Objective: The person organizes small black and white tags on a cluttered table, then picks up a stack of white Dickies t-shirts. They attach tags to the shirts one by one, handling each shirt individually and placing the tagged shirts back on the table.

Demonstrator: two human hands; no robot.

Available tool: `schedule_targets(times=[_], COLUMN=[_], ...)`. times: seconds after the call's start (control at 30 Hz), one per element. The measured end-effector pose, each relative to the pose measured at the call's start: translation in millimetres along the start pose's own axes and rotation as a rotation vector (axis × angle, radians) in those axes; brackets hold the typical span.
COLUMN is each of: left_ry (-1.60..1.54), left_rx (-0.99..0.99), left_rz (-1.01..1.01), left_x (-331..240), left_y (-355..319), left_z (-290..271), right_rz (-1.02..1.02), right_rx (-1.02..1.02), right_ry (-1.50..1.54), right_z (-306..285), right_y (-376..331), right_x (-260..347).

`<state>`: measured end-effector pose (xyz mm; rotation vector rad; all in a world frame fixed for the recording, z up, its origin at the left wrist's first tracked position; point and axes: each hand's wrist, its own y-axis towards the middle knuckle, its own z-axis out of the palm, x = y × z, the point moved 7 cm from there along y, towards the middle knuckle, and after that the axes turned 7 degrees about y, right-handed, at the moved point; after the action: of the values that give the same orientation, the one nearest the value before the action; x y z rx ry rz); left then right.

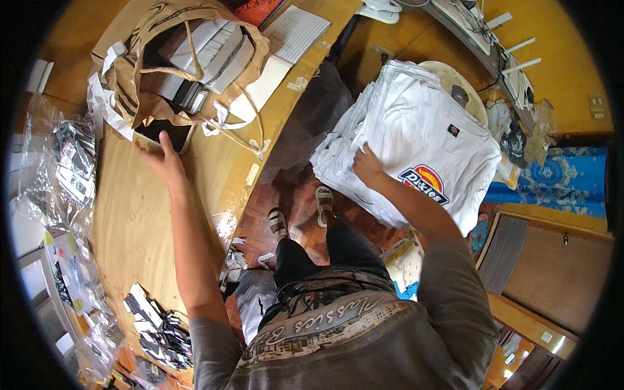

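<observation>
My left hand [162,161] grips what looks like a smartphone with a dark screen [170,132] by its near edge, thumb over the front. It is above the wooden table, right beside the opening of a brown paper bag [257,49]. Inside the bag are grey and white boxed or bundled things [214,52], partly hidden. On the right, my right hand [368,165] rests with curled fingers on a white T-shirt [432,140], the top one of a thick stack. The shirt has a colourful chest print and a dark neck label. The fingertips are partly hidden against the cloth.
Papers [299,32] lie behind the bag on the wooden table [136,227]. A bundle of black and white tags [156,325] sits near my left elbow. Clear plastic packets [71,169] line the table's left side. A white sack [403,260] stands on the floor by my legs.
</observation>
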<state>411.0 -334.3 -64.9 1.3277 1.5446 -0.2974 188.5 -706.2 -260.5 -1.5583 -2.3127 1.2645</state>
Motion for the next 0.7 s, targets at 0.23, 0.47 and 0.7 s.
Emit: schedule_targets(times=[0.23, 0.47, 0.7], left_ry=[-0.216, -0.124, -0.196], left_rx=[0.7, 1.072, 1.388], left_rz=[0.323, -0.001, -0.169], left_x=[-118, -45, -46], left_y=[-209, -341, -369], left_z=[56, 256, 265], right_rz=[-0.105, -0.155, -0.128], right_rx=[-0.511, -0.611, -0.684], right_ry=[0.343, 0.411, 0.484], right_z=[-18, -10, -25], right_y=[-167, -186, -186], right_x=[-55, -56, -56])
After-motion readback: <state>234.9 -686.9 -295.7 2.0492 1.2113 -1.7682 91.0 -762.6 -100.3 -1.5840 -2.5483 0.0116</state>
